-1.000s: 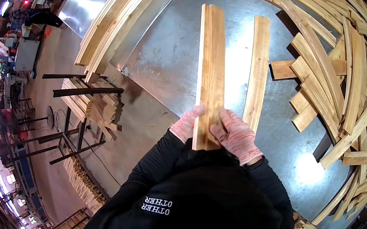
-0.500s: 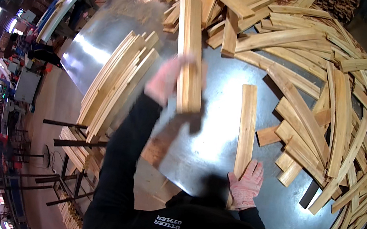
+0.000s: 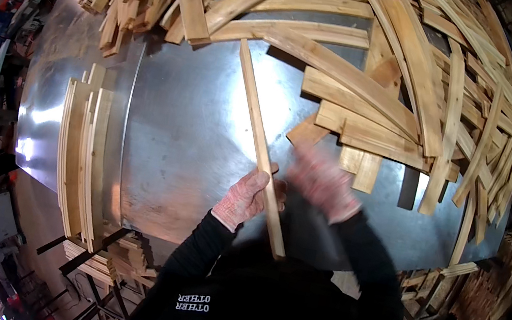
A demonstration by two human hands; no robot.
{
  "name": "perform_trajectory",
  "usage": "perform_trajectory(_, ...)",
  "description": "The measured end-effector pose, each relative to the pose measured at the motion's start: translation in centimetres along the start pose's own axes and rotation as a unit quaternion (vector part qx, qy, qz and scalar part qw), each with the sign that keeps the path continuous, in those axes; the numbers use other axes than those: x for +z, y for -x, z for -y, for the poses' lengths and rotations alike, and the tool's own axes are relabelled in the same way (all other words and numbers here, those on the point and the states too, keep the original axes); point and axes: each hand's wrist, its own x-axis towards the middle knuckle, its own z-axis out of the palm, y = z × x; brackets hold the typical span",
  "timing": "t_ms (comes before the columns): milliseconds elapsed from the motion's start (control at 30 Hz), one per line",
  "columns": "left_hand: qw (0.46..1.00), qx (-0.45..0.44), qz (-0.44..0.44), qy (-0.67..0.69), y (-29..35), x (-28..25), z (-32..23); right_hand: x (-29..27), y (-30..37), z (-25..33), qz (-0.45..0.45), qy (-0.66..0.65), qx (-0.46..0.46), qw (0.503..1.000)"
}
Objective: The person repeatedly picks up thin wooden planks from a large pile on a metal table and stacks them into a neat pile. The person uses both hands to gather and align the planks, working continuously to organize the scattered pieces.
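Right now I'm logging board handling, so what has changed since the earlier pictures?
The left hand has apparently released the load it carried forward-left and grips a board on edge, likely the one lifted from the metal table. The right hand, earlier touching it, is blurred on its right. The loose pile and side stack look unchanged.

Left hand (image 3: 245,198) now gripping single slat (image 3: 257,116); right hand (image 3: 326,183) moved off slat, blurred.

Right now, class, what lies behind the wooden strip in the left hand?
Shiny metal table shows on both sides of the wooden strip; whatever the strip directly covers cannot be seen.
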Motion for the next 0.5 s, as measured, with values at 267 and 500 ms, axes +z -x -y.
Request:
perform_trajectory(267, 0.958, 0.105, -0.241, -0.110, -2.8, -0.4, 3.9, -21.3, 1.3, -7.9, 0.093, 0.652, 0.101, 0.746)
perform_trajectory(500, 0.907, 0.229, -0.343, -0.084, -3.3, -1.3, 9.0, -18.7, -3.4, -0.2, 0.077, 0.537, 0.035, 0.839)
